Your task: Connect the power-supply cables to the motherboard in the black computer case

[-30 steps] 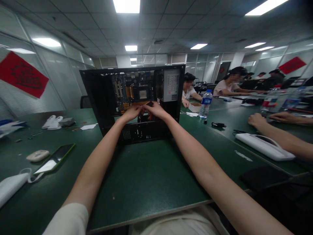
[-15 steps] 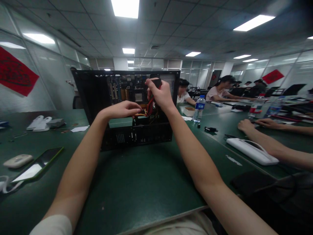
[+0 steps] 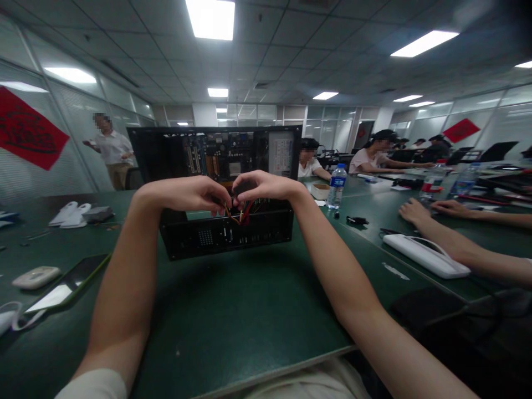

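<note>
A black computer case (image 3: 187, 239) stands open on the green table, its motherboard (image 3: 222, 152) showing inside. Near the middle of the case, my left hand (image 3: 199, 194) pinches thin yellow and dark cables (image 3: 229, 212). My right hand (image 3: 266, 186) is closed beside it, gripping a bundle of red and black cables (image 3: 246, 215). The two hands almost meet at the fingertips. What exactly lies between the right fingers is partly hidden. The power supply (image 3: 281, 152) sits at the upper right of the case.
To the left lie a phone (image 3: 68, 282), a pale rounded case (image 3: 36, 277) and white objects (image 3: 70, 214). A water bottle (image 3: 337, 187), a small box (image 3: 320, 191) and a white power strip (image 3: 426, 256) are at right. A co-worker's hands (image 3: 415, 213) rest nearby.
My right hand has come down from the upper part of the case with the cables. My left hand now pinches cables beside it. A person appears standing at the far left.
</note>
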`<state>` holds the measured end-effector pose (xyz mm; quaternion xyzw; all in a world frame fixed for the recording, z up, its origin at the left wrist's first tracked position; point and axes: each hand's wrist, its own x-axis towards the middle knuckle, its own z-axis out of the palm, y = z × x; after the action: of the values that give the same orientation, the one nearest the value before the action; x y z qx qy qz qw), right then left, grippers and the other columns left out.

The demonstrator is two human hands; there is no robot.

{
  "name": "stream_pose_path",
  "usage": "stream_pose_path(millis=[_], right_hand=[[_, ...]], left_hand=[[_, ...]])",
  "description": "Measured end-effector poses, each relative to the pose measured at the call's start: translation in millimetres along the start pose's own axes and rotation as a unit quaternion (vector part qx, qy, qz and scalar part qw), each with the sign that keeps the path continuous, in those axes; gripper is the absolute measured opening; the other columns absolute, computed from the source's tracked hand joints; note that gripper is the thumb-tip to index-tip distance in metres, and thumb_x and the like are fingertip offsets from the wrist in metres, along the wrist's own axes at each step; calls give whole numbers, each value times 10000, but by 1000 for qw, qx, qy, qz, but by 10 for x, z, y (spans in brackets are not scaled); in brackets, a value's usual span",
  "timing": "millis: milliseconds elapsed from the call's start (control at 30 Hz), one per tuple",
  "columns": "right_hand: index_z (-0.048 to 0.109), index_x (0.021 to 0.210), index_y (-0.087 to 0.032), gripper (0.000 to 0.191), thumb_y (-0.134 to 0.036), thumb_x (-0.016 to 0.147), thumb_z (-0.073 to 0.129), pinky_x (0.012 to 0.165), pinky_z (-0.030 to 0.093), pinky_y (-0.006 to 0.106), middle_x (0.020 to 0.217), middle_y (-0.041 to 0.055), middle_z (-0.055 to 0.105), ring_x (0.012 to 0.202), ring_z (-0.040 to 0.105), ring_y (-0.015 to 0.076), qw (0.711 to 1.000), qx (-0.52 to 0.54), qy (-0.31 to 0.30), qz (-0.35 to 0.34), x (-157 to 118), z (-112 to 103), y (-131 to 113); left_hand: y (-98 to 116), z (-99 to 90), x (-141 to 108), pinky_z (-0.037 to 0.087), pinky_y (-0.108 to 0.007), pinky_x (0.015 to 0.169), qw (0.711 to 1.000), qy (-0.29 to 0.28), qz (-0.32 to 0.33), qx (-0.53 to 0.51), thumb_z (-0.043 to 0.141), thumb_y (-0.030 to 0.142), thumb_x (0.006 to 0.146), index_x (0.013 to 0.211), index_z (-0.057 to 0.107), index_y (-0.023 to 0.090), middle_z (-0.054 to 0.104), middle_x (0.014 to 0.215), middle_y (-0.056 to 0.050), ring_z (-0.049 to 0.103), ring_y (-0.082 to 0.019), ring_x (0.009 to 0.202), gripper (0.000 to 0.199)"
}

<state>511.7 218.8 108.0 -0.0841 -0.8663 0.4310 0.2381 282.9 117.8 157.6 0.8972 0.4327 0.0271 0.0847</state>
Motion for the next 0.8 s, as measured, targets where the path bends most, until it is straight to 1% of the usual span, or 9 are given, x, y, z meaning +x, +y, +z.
stream_pose_path(millis=[133, 233, 367, 433, 500, 633, 800], right_hand=[[727, 1120, -153, 330, -274, 823, 806, 799, 603, 269, 1030, 56, 777, 941, 722, 188, 996, -87, 9, -28, -33, -86, -1], [748, 1155, -160, 336, -276, 842, 784, 797, 587, 265, 1071, 49, 769, 935, 698, 176, 993, -112, 16, -40, -72, -139, -17], [738, 1180, -167, 360, -250, 833, 788, 786, 586, 264, 1102, 52, 757, 935, 684, 171, 994, -92, 31, -58, -93, -181, 6], [734, 1160, -169, 367, -227, 805, 808, 768, 592, 266, 1070, 51, 756, 932, 684, 177, 993, -78, 46, -71, -78, -193, 39], [726, 1146, -169, 376, -211, 785, 820, 742, 593, 261, 1026, 46, 753, 918, 685, 178, 993, -64, 60, -79, -53, -201, 76], [694, 1182, -150, 423, -204, 782, 822, 714, 583, 246, 997, 47, 754, 890, 691, 170, 995, -28, 59, -71, -7, -199, 129], [677, 1195, -132, 446, -187, 778, 824, 801, 579, 249, 1098, 68, 763, 978, 702, 174, 996, 15, 51, -75, 15, -178, 148]], left_hand=[[-73, 38, 108, 558, -276, 810, 999, 13, 24, -35, 604, 353, 896, 1128, 756, 190, 790, 1000, -57, 727, -204, 895, 322], [-130, 55, 158, 573, -291, 798, 997, 39, 35, -50, 623, 388, 895, 1152, 735, 187, 791, 983, -60, 738, -204, 877, 345], [-184, 83, 203, 592, -312, 789, 992, 92, 48, -67, 647, 436, 898, 1225, 703, 195, 791, 1067, -79, 754, -211, 888, 409], [-196, 101, 227, 597, -323, 790, 989, 122, 54, -71, 678, 453, 887, 1264, 686, 196, 789, 1096, -90, 760, -217, 893, 456], [-197, 118, 249, 600, -332, 788, 986, 142, 53, -69, 708, 463, 873, 1294, 673, 196, 792, 1078, -90, 764, -221, 874, 500], [-165, 138, 274, 599, -341, 794, 984, 158, 44, -65, 731, 468, 861, 1338, 656, 199, 799, 1040, -79, 764, -226, 863, 553], [-120, 141, 287, 572, -348, 876, 981, 175, 64, -46, 754, 421, 838, 1426, 617, 216, 791, 1128, -72, 743, -242, 989, 638]])
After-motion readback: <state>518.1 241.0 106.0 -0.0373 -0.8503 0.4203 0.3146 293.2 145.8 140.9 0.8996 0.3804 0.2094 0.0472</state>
